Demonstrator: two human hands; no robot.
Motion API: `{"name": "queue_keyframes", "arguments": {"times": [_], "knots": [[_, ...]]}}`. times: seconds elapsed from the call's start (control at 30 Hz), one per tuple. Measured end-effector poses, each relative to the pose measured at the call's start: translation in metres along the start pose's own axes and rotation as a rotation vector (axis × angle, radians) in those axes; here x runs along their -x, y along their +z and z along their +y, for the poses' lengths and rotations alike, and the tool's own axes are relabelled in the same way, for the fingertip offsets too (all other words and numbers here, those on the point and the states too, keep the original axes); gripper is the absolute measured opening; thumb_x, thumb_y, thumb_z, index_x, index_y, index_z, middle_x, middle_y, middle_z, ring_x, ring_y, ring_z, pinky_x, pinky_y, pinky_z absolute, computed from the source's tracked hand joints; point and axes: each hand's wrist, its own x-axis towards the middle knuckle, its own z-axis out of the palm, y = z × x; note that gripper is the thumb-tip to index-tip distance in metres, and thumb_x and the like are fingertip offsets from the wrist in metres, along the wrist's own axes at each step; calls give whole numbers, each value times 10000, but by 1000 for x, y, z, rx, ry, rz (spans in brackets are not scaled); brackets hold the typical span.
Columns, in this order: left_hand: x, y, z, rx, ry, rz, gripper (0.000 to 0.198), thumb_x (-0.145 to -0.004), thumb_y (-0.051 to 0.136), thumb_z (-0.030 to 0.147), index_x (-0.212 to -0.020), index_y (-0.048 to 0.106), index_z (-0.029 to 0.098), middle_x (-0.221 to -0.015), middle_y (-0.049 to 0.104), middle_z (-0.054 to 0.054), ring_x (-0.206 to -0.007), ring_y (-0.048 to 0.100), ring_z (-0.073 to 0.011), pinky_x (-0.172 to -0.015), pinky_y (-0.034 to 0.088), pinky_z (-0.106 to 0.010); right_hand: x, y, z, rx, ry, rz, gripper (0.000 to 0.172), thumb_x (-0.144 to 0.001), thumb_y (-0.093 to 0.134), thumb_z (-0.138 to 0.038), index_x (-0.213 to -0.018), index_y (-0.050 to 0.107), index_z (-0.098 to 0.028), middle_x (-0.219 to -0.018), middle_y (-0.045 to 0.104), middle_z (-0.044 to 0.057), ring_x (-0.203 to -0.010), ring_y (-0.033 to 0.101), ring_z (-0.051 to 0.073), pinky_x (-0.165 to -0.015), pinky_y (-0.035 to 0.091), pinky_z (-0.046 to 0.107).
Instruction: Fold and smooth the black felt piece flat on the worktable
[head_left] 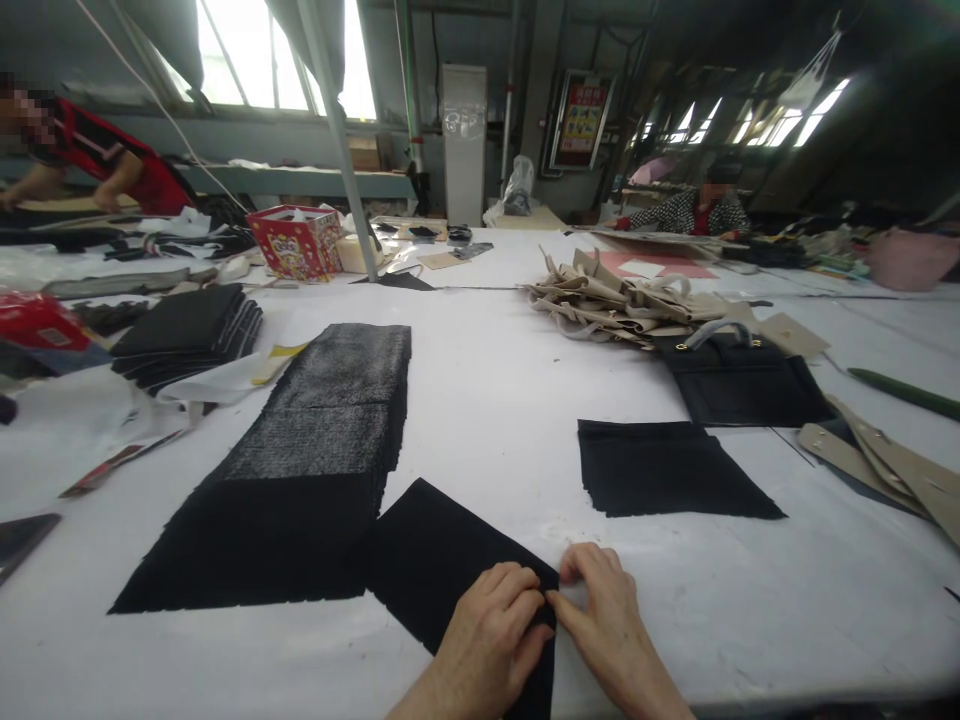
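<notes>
A black fabric piece (442, 555) lies slantwise on the white table in front of me, its near end by the table's front edge. My left hand (495, 630) rests on it with curled fingers pinching near its right edge. Just to the right, my right hand (600, 605) pinches the same edge between thumb and forefinger; the fingertips of both hands almost meet. Left of the piece is a tall stack of black fabric pieces (262, 540), greyish on its far part. To the right lies a flat black fabric piece (667, 470).
Beyond are a black bag (750, 385) with a grey handle and a heap of beige straps (615, 300). Beige strips (885, 460) lie at the right. At left sit folded dark pieces (187, 330) and a red patterned box (295, 243). Two people work farther back.
</notes>
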Motion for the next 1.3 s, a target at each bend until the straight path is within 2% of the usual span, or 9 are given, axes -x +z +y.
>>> {"name": "queue_keyframes", "arguments": {"times": [0.1,0.2,0.27,0.43,0.6,0.73,1.07,1.2,1.3], "knots": [[2,1,-1,63,-2,44,220,-816,594,29,-960,585,195,-1072,627,-60,-1002,573,-251,-858,516,-394,3,8,0,-100,69,28,239,-754,564,-235,-992,584,-237,-920,605,15,-920,566,238,-874,384,431],[3,0,-2,165,-32,113,204,-842,536,25,-936,573,202,-1026,624,-51,-954,592,-214,-820,519,-350,4,17,0,-222,91,80,543,-738,563,-247,-1278,503,-245,-903,616,-4,-891,592,223,-908,391,427],[3,-2,-3,232,-86,159,230,-827,508,8,-932,562,205,-1032,616,-51,-962,602,-198,-828,521,-332,4,20,-2,-280,83,86,618,-727,565,-246,-1337,470,-232,-861,611,-12,-853,597,216,-885,410,406],[-4,-17,-4,198,-163,228,344,-796,516,1,-1060,581,212,-1171,592,-74,-1107,578,-212,-951,500,-372,3,20,-15,-474,130,43,633,-763,549,-259,-1384,431,-220,-776,549,-34,-758,567,186,-772,447,337],[-17,-37,0,12,-8,193,285,-858,577,84,-1093,625,238,-1156,649,-57,-1035,617,-234,-895,518,-407,8,18,-28,-638,142,-7,621,-803,557,-277,-1399,396,-217,-754,490,-45,-717,523,164,-715,453,299],[-28,-49,6,14,65,111,253,-893,590,130,-1117,638,239,-1182,664,-58,-958,665,-210,-829,548,-336,9,11,-35,-667,61,-23,575,-852,541,-265,-1405,385,-228,-799,520,-33,-744,528,152,-737,460,281],[-43,-80,15,72,117,23,170,-930,530,115,-1014,650,200,-928,714,-27,-811,680,-155,-726,519,-231,7,-10,-60,-617,-117,8,544,-936,478,-285,-1462,340,-261,-839,618,-16,-743,583,140,-748,479,250],[-44,-95,22,-37,125,-16,154,-941,503,140,-982,640,198,-845,709,-21,-727,672,-154,-660,489,-237,5,-14,-81,-550,-127,122,526,-951,424,-359,-1462,376,-248,-734,585,-25,-640,558,155,-649,471,263],[-41,-105,27,-171,147,-7,142,-931,495,155,-947,631,191,-767,685,-19,-645,652,-160,-600,463,-251,5,-17,-95,-490,-157,133,527,-968,377,-384,-1474,353,-238,-688,555,-28,-594,546,164,-600,462,273]]}}
